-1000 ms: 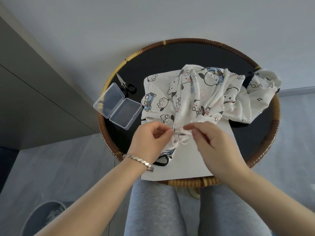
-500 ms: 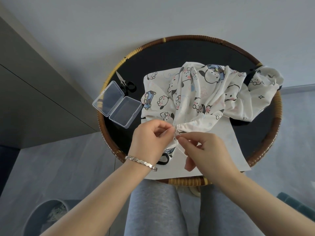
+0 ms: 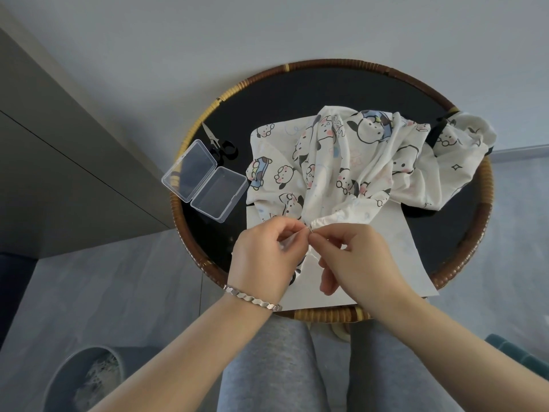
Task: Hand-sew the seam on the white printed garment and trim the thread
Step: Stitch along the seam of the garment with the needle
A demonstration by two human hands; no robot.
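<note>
Now, garment (image 3: 356, 162): bunched on the round tray (image 3: 487, 185), over a white sheet (image 3: 398, 254); it lies where it did a second ago.
Left hand (image 3: 261, 257): fingers curled, pinching the gathered near edge, as before; bracelet (image 3: 252, 298) on the wrist.
Right hand (image 3: 362, 263): a second ago its fingers lay over the gather; now thumb and forefinger pinch a needle (image 3: 309, 229), only a glint, right against the left fingertips, other fingers loosely curled below.
Box (image 3: 205, 182): open, left of the garment, unmoved.
Scissors (image 3: 219, 144): just beyond the box, untouched.
</note>
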